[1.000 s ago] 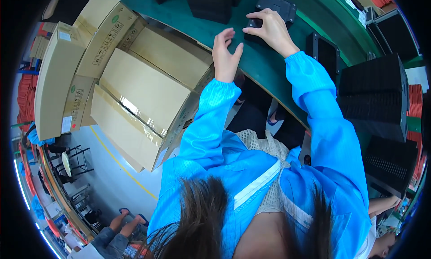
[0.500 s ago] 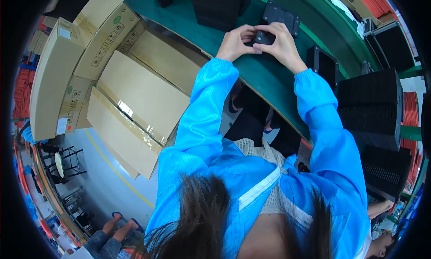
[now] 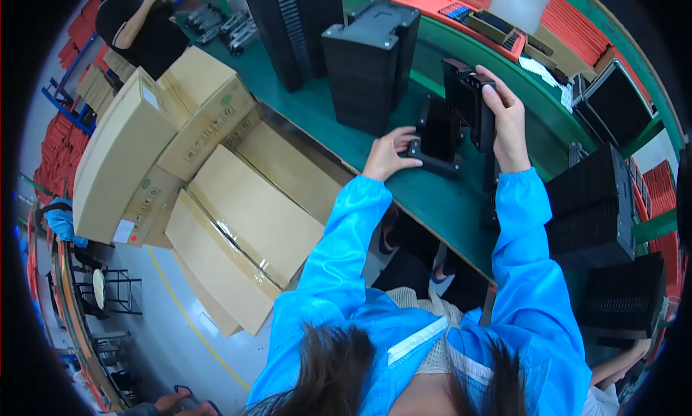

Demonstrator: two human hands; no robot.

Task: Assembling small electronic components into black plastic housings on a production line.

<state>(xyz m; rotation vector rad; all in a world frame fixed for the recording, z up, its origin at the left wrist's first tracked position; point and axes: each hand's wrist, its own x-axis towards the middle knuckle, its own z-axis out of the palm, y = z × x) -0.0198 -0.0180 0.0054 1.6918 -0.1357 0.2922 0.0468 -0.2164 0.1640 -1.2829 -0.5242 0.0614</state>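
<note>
A black rectangular plastic frame with a recessed middle lies on the green bench. My left hand is closed at its left edge, fingers and thumb curled round the corner. Above and to the right, my right hand holds up a similar black plastic housing, tilted on edge. The right thumb and fingers pinch its right side. Another dark part stands below my right hand, mostly hidden by the hand and sleeve. The undersides of both held pieces do not show.
Tall stacks of black parts stand at the bench's far left; another stack is at the right. Large cardboard boxes sit left of the bench. A red tray lies beyond the green rail. Other people are nearby.
My hands, earlier together at one black part, have moved apart. The right now holds a housing raised and tilted; the left is at the frame on the bench. The view has shifted.
</note>
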